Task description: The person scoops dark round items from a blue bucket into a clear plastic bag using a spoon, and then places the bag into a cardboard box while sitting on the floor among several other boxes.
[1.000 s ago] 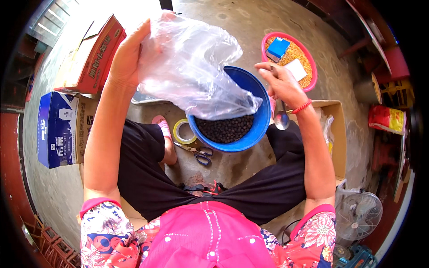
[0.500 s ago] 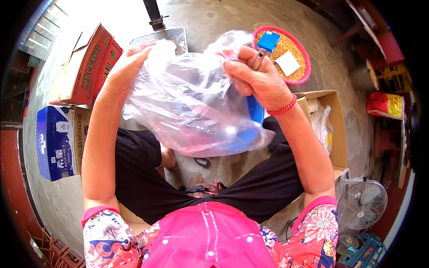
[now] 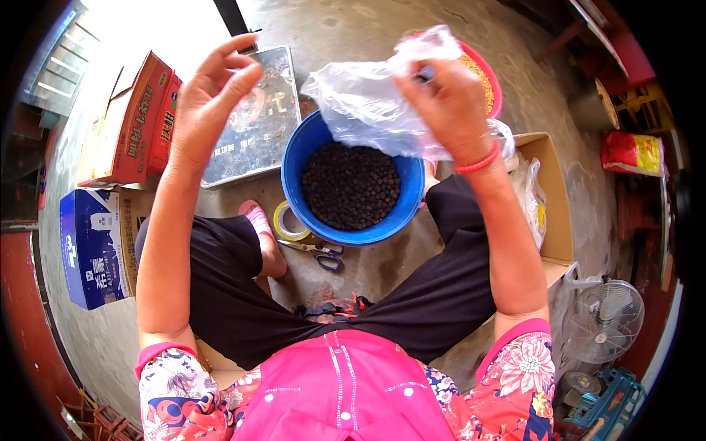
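Observation:
My left hand (image 3: 217, 92) is raised above the platform scale (image 3: 254, 121), fingers apart, with nothing in it. My right hand (image 3: 448, 103) is closed on a clear plastic bag (image 3: 360, 99), which hangs to the left over a blue bucket (image 3: 290, 173). A small dark, shiny thing shows between those fingers; I cannot make out what it is. Inside the bucket lie many small dark, round pieces (image 3: 349, 187). The bucket stands on the floor between my legs. Close to it are a roll of yellow tape (image 3: 282, 218) and scissors (image 3: 323, 253) with dark blue handles.
A pink basin (image 3: 496, 84) of yellow kernels is partly hidden behind my right hand. Red (image 3: 136, 121) and blue (image 3: 92, 250) cartons stand on the left. To the right are an open cardboard box (image 3: 555, 198) with plastic bags and a fan (image 3: 607, 320).
My left hand has let go of the bag and risen slightly. My right hand has swung the bag up and right, uncovering the bucket, tape and scissors.

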The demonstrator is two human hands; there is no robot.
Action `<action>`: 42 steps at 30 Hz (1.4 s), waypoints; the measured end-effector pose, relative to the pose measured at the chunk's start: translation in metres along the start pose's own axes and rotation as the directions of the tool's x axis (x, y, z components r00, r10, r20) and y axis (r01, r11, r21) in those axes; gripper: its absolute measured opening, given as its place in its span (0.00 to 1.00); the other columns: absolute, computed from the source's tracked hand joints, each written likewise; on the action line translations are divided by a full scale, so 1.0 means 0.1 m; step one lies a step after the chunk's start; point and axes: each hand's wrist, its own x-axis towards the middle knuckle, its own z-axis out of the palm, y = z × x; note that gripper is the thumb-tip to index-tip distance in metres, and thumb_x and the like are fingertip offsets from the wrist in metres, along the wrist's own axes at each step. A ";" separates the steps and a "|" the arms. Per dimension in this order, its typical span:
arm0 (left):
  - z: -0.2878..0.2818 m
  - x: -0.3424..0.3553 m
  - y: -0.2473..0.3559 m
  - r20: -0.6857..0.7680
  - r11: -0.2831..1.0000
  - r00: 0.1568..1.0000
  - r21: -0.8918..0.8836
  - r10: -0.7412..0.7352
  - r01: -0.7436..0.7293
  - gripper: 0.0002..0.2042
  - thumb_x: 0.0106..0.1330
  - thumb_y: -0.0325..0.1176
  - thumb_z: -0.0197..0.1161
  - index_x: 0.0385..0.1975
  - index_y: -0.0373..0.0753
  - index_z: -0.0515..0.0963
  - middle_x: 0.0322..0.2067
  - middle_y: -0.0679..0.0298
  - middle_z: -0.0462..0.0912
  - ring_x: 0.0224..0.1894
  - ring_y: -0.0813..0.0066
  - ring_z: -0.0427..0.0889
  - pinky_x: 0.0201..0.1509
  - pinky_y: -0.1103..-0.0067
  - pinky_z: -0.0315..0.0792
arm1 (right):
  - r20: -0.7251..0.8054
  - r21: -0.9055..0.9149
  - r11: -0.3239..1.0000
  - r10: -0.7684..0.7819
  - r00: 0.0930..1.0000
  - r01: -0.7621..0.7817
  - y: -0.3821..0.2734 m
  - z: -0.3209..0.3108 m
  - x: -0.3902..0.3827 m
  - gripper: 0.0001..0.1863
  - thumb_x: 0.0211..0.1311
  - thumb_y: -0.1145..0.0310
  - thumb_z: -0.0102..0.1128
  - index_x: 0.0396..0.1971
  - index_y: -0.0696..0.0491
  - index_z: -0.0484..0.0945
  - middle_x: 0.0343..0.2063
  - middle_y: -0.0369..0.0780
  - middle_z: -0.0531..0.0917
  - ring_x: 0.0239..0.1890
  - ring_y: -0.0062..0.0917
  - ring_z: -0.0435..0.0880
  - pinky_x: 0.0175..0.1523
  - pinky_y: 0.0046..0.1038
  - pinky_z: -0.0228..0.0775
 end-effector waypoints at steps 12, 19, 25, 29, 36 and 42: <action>0.43 -0.14 0.01 0.338 0.897 0.918 -0.310 -0.207 0.316 0.17 0.59 0.34 0.60 0.47 0.36 0.73 0.35 0.65 0.78 0.37 0.83 0.76 0.35 0.87 0.72 | 0.365 0.217 0.972 0.004 0.931 -0.089 -0.49 0.20 -0.17 0.11 0.47 0.66 0.60 0.28 0.57 0.77 0.27 0.47 0.79 0.29 0.39 0.80 0.35 0.35 0.73; 0.52 -0.18 0.10 0.505 0.837 0.859 -0.435 -0.079 0.333 0.29 0.57 0.34 0.63 0.58 0.36 0.60 0.49 0.58 0.71 0.51 0.73 0.72 0.55 0.76 0.67 | 0.311 0.208 0.949 0.165 0.936 -0.236 -0.53 0.16 -0.11 0.14 0.46 0.64 0.64 0.30 0.56 0.75 0.24 0.43 0.80 0.28 0.35 0.81 0.33 0.32 0.73; 0.53 -0.15 -0.02 0.339 0.776 0.914 -0.504 -0.225 0.378 0.14 0.64 0.32 0.54 0.47 0.34 0.71 0.30 0.66 0.79 0.34 0.80 0.78 0.44 0.82 0.73 | 0.355 0.332 0.916 0.100 0.929 -0.226 -0.52 0.15 -0.10 0.12 0.46 0.66 0.64 0.28 0.56 0.74 0.21 0.44 0.79 0.26 0.35 0.81 0.30 0.31 0.72; 0.38 -0.10 -0.03 0.366 0.605 0.908 -0.682 -0.205 0.411 0.13 0.65 0.30 0.48 0.47 0.33 0.70 0.28 0.65 0.78 0.33 0.79 0.78 0.42 0.76 0.74 | 0.450 0.290 0.917 0.123 0.885 -0.274 -0.49 0.10 -0.08 0.13 0.43 0.67 0.66 0.26 0.55 0.72 0.17 0.44 0.77 0.22 0.35 0.80 0.27 0.31 0.69; 0.38 -0.17 0.06 0.597 0.371 0.765 -0.672 -0.240 0.641 0.21 0.67 0.39 0.36 0.45 0.29 0.70 0.24 0.64 0.74 0.24 0.74 0.74 0.29 0.74 0.74 | 0.217 0.193 0.970 0.107 0.970 -0.150 -0.48 0.10 -0.06 0.16 0.39 0.71 0.69 0.26 0.55 0.69 0.18 0.36 0.69 0.20 0.17 0.68 0.25 0.19 0.61; 0.44 -0.16 0.05 0.391 0.588 0.770 -0.497 -0.504 0.638 0.14 0.66 0.39 0.46 0.38 0.35 0.73 0.17 0.73 0.65 0.18 0.85 0.64 0.19 0.85 0.62 | 0.321 0.450 0.880 0.000 0.947 -0.153 -0.37 0.18 -0.14 0.13 0.51 0.74 0.59 0.38 0.54 0.73 0.21 0.37 0.77 0.19 0.21 0.76 0.25 0.23 0.65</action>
